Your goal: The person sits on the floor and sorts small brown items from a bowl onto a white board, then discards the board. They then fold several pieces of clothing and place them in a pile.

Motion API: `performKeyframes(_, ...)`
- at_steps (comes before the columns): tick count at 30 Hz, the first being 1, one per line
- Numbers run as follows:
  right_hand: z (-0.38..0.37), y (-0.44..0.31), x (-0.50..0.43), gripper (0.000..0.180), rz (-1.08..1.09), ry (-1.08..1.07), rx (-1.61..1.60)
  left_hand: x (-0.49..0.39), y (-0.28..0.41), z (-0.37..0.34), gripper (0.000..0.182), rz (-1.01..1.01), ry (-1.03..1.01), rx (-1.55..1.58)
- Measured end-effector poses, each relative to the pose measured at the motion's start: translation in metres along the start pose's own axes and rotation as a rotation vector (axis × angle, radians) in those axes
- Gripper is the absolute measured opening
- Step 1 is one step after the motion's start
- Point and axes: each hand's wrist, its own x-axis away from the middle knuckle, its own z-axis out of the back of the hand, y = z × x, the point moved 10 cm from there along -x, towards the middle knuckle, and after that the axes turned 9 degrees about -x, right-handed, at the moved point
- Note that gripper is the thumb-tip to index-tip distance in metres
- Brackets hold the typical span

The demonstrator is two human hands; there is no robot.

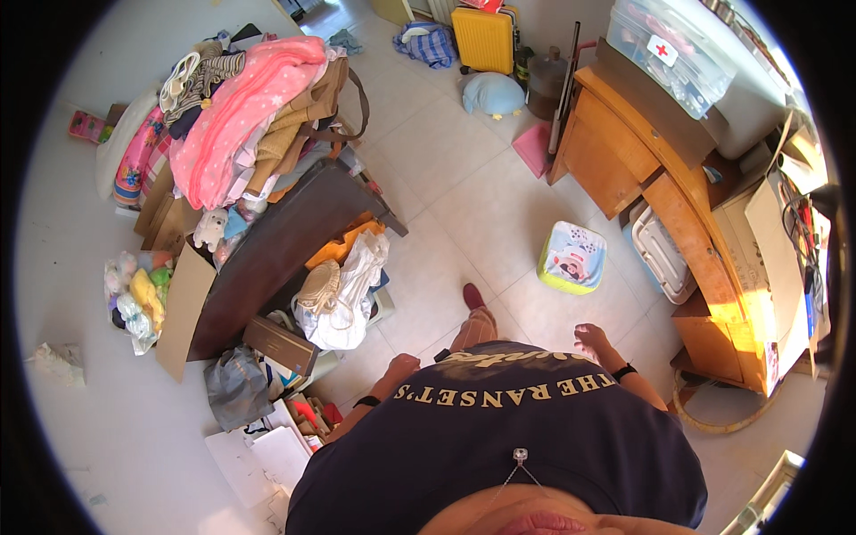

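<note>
My left hand (404, 366) hangs beside my body at the left, loosely curled. Nothing shows in it, though its inner side is hidden. On the other side, my right hand (592, 338) is held out with its fingers partly bent and apart, holding nothing. Nearest to it on the tiled floor is a square stool (575, 257) with a printed top and lime-green sides. White plastic bags (344, 294) and a straw-coloured woven item (319, 284) lie near my left hand, by a brown box (281, 344). One foot in a dark red shoe (473, 296) is forward.
A dark wooden table (267, 254) bears a pink blanket (247, 114) and piled cloth at left. The wooden desk (642, 147) at right carries a clear first-aid bin (669, 53). A yellow suitcase (485, 40), blue plush cushion (493, 93) and large bottle (550, 83) stand ahead.
</note>
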Motion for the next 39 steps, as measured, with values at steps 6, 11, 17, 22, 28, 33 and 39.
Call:
performKeyframes(6, 0.003, 0.047, -0.095, 0.025, -0.055, -0.058, 0.107, -0.017, 0.011, 0.054, 0.021, 0.378, 0.098, 0.799)
performKeyframes(11, -0.066, -0.091, -0.162, 0.029, 0.088, -0.267, 0.402, -0.029, -0.047, 0.058, 0.019, 0.383, 0.033, 0.984)
performKeyframes(17, -0.177, -0.308, -0.124, 0.039, 0.163, -0.264, 0.237, -0.049, -0.107, 0.09, 0.02, 0.559, 0.166, 0.919)
performKeyframes(22, -0.218, -0.346, -0.147, 0.036, 0.108, -0.393, 0.285, -0.106, -0.081, 0.138, 0.021, 0.572, 0.167, 0.986)
performKeyframes(28, -0.212, -0.344, -0.251, 0.031, 0.491, -0.744, 0.781, -0.174, -0.02, 0.216, 0.028, 0.372, 0.105, 0.561)
performKeyframes(33, -0.183, -0.368, -0.348, 0.037, 0.394, -0.589, 1.337, -0.232, -0.007, 0.253, 0.028, 0.38, 0.111, 0.305)
performKeyframes(39, -0.167, -0.465, -0.389, 0.042, 0.345, -0.644, 1.262, -0.293, 0.026, 0.316, 0.027, 0.361, 0.125, 0.326)
